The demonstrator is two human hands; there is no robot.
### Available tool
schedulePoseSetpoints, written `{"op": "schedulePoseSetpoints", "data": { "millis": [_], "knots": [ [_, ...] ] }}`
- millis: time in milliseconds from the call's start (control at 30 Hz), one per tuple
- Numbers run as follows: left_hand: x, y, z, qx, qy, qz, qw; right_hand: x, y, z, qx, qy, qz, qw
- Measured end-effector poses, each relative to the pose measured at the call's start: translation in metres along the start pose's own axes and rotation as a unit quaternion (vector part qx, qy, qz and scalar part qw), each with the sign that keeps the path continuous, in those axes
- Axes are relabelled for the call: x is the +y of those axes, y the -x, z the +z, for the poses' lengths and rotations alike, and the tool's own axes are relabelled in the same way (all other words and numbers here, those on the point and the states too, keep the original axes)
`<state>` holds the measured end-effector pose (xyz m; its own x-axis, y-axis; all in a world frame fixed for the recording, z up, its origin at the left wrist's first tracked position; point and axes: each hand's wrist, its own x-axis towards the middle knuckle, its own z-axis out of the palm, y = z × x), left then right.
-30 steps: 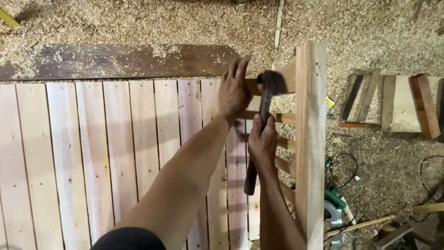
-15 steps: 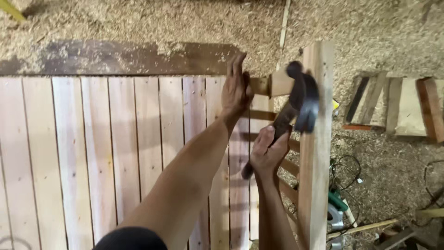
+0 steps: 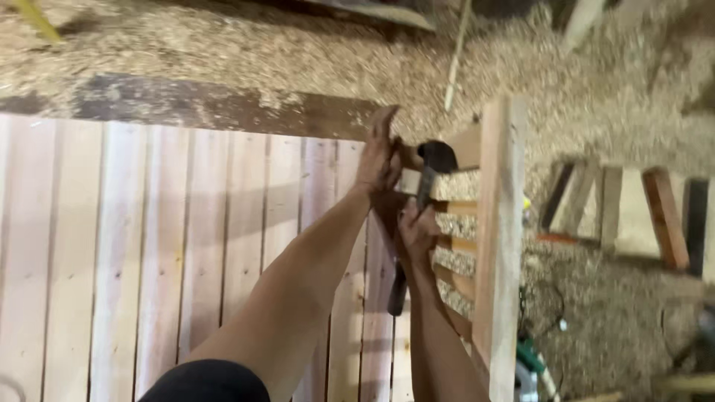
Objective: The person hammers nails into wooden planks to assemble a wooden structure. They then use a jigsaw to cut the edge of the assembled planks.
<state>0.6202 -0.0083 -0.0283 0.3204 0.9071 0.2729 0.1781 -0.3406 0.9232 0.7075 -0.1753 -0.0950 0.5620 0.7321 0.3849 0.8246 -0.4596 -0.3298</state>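
Sawdust-strewn floor (image 3: 223, 45); slat panel (image 3: 149, 246) mostly boarded. Right hand (image 3: 415, 232) gripping hammer (image 3: 424, 179); left hand (image 3: 378, 158) steadying slat end beside upright rail (image 3: 497, 223); nailing remaining.

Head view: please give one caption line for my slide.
Right hand grips a dark hammer at a pale plank panel; left hand rests flat beside the hammer head, over sawdust-covered ground.

There were 2 hands (image 3: 380, 160) (image 3: 417, 231), 1 hammer (image 3: 424, 186), 1 upright post (image 3: 497, 238), 1 plank panel (image 3: 149, 246) and about 5 wood offcuts (image 3: 633, 216) on the sawdust.
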Motion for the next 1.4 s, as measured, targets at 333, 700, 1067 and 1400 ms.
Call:
{"op": "schedulePoseSetpoints", "data": {
  "millis": [333, 700, 1067, 1400],
  "knots": [
    [0.011, 0.1, -0.223, 0.103, -0.156, -0.034, 0.982, -0.138, -0.019, -0.096, -0.242, -0.241, 0.347, 0.873],
    [0.03, 0.183, -0.469, 0.244, -0.168, -0.08, 0.952, -0.424, 0.109, -0.164, -0.291, -0.543, 0.3, 0.728],
    [0.005, 0.245, -0.681, 0.298, -0.186, -0.152, 0.924, -0.644, 0.246, -0.199, -0.386, -0.556, 0.232, 0.699],
    [-0.008, 0.263, -0.758, 0.366, -0.156, -0.168, 0.902, -0.699, 0.279, -0.19, -0.471, -0.526, 0.192, 0.681]
  ]
}}
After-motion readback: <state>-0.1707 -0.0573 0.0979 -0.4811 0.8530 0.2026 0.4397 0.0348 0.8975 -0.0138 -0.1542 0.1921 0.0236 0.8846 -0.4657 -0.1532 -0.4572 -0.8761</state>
